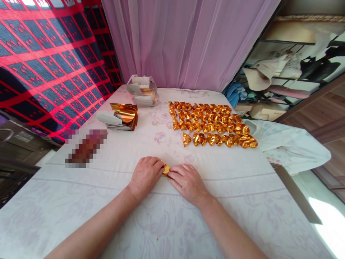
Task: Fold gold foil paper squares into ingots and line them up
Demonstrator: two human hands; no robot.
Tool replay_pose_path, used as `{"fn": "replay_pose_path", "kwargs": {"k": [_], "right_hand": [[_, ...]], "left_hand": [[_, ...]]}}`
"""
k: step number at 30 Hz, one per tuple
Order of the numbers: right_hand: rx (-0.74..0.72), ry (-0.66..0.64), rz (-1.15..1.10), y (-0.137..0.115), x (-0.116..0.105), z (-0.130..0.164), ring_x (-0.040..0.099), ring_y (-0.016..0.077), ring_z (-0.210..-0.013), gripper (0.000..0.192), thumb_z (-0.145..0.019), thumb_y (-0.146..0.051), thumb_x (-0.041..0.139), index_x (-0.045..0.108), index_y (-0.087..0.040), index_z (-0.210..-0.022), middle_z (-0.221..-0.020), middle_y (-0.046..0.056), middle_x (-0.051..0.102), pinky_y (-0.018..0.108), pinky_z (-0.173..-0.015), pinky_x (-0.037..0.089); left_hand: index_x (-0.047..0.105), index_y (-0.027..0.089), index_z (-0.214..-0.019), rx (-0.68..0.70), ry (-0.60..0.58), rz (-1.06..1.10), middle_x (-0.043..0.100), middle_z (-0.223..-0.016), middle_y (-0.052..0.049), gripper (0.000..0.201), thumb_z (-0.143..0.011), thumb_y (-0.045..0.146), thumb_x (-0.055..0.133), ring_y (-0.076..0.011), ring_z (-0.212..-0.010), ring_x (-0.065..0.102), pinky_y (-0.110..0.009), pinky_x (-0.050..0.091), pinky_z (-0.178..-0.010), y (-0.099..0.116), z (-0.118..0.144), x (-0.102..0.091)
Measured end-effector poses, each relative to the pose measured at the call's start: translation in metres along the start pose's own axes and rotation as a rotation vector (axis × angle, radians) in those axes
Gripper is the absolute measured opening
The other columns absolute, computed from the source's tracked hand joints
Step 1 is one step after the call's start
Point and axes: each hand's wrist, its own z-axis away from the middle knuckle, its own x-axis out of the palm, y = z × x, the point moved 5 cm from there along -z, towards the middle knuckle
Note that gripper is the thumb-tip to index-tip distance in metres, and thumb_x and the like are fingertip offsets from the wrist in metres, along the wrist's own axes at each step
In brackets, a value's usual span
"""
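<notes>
Between my two hands is a small piece of folded gold foil paper [166, 168], just above the cloth. The fingers of my left hand [147, 175] are closed on its left side. My right hand [188, 181] pinches the right end. Fingers cover much of the piece, so its full shape is hidden. Beyond my right hand, several folded gold foil pieces [215, 139] stand in rows on the table. Farther off to the left lies a curled stack of gold foil sheets [124, 117], white on the back.
A clear plastic bag [142, 91] with more sheets sits at the table's far edge. A pixelated patch [86, 148] hides something at left. Purple curtain [178, 43] hangs behind, red-and-black checked fabric [51, 61] at left. A shelf with shoes and a hat [258, 75] stands at right.
</notes>
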Motion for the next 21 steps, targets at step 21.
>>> {"fn": "replay_pose_path", "kwargs": {"k": [21], "right_hand": [[0.116,0.151,-0.163,0.020,-0.005,0.008,0.059,0.0181,-0.086,0.011,-0.093,-0.021,0.060,0.070,-0.023,-0.090,-0.092,0.003,0.068,0.034,-0.077,0.044]], "left_hand": [[0.065,0.020,-0.098,-0.071,0.029,0.126,0.068,-0.105,-0.005,0.016,-0.090,0.033,0.065,-0.0244,-0.097,0.060,-0.040,0.046,-0.084,0.001,0.005,-0.001]]}}
